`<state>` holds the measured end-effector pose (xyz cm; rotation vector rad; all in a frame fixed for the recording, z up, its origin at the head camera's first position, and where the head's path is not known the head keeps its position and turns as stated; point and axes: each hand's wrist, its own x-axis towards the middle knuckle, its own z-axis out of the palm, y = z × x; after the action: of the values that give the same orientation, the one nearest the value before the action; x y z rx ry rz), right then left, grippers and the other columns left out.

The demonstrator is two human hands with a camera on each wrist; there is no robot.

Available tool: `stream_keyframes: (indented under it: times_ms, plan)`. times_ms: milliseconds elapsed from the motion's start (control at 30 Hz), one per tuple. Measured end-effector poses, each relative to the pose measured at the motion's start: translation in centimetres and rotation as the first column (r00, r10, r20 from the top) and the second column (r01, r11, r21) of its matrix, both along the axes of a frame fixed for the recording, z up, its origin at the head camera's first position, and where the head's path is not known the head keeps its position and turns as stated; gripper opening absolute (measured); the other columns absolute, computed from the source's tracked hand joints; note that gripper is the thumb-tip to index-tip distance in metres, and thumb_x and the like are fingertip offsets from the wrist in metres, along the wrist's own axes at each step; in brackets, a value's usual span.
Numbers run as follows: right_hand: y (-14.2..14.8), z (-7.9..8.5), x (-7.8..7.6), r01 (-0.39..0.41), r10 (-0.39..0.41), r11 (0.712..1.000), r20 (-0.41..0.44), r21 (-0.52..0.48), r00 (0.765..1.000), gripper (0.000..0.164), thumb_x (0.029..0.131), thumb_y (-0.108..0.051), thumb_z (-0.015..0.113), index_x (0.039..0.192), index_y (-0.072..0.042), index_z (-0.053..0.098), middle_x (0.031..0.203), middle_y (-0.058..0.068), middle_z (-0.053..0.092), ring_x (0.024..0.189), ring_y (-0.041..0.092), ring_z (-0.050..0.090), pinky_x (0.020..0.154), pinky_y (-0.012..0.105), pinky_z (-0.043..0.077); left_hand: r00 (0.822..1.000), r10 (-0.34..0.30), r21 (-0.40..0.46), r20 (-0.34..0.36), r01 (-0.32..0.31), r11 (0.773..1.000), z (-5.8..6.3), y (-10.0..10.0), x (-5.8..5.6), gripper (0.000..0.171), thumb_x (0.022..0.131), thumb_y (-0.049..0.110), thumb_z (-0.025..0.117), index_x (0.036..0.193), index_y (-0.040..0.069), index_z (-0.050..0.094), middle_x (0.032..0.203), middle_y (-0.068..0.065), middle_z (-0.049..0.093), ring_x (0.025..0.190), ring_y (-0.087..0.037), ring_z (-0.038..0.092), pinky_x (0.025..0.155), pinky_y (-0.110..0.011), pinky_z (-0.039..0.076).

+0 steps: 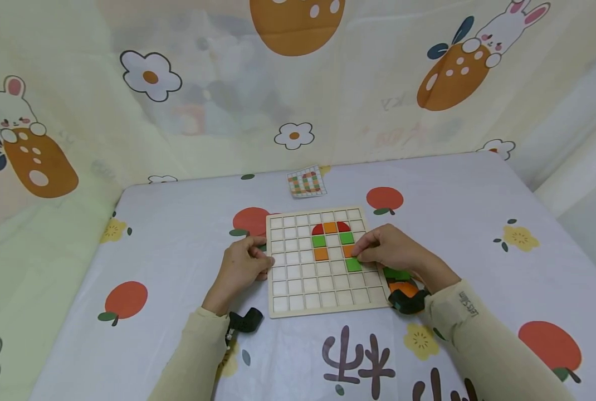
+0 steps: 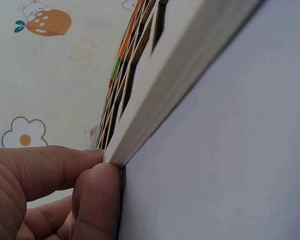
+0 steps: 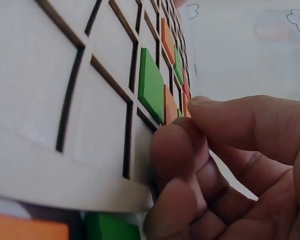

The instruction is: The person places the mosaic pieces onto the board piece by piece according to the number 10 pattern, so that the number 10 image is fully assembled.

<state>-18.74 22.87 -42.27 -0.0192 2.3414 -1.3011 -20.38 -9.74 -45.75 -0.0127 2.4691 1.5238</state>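
The left hand [image 1: 240,270] is gripping the left edge of a wooden grid board [image 1: 288,303] lying between both hands. The right hand [image 1: 395,250] is touching an orange square tile [image 1: 347,251]; whether it is pinching or merely pressing, I cannot tell, as fingertips are partly covering it. For neat seating, the left should be steadying the board, the right pressing evenly without nudging adjoining green square tiles [image 1: 353,264]. The right wrist is partly hiding loose tiles [image 1: 403,288]; beyond both grips, a gridded pattern card [image 1: 306,182] is appearing too small to read.
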Motion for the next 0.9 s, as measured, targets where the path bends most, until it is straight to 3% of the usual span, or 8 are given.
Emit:
stream_keyframes:
  times_ms: [233, 533, 700, 900]
  plan:
    - [2.1, 0.5, 1.1, 0.056, -0.056, 0.998, -0.086, 0.007, 0.995, 0.019, 0.099, -0.017, 0.071, 0.111, -0.003, 0.077, 0.1, 0.011, 0.071, 0.078, 0.024, 0.058, 0.064, 0.028, 0.052, 1.0, -0.004, -0.003, 0.005, 0.004, 1.0, -0.1, 0.0, 0.0, 0.051, 0.089, 0.0, 0.079, 0.138, 0.001, 0.063, 0.088, -0.01, 0.063, 0.063, -0.014, 0.063, 0.06, -0.028, 0.061]
    - [5.2, 0.3, 3.4, 0.11, -0.103, 0.991, -0.087, 0.078, 0.991, 0.022, 0.1, -0.02, 0.069, 0.114, -0.004, 0.076, 0.11, 0.011, 0.072, 0.095, 0.025, 0.06, 0.075, 0.029, 0.057, 1.0, -0.01, 0.011, 0.003, 0.01, 1.0, 0.2, 0.1, 0.1, 0.051, 0.088, -0.001, 0.078, 0.137, 0.0, 0.063, 0.088, -0.011, 0.063, 0.062, -0.014, 0.064, 0.059, -0.027, 0.061]
    - [7.0, 0.2, 4.7, 0.14, -0.127, 0.981, -0.105, 0.132, 0.986, 0.024, 0.099, -0.02, 0.07, 0.115, -0.003, 0.074, 0.102, 0.009, 0.073, 0.087, 0.024, 0.061, 0.067, 0.032, 0.056, 1.0, -0.011, 0.015, -0.003, 0.011, 1.0, 0.1, 0.0, 0.1, 0.051, 0.088, -0.001, 0.078, 0.137, 0.0, 0.064, 0.087, -0.011, 0.063, 0.062, -0.014, 0.064, 0.059, -0.027, 0.061]
    - [8.7, 0.0, 5.8, 0.173, -0.168, 0.972, -0.045, 0.159, 0.985, 0.028, 0.1, -0.02, 0.068, 0.118, 0.001, 0.071, 0.087, 0.006, 0.07, 0.078, 0.023, 0.06, 0.061, 0.03, 0.05, 1.0, -0.015, 0.01, 0.002, 0.015, 1.0, -0.1, -0.1, 0.1, 0.051, 0.088, -0.001, 0.078, 0.138, 0.001, 0.063, 0.088, -0.011, 0.063, 0.063, -0.013, 0.064, 0.06, -0.027, 0.061]
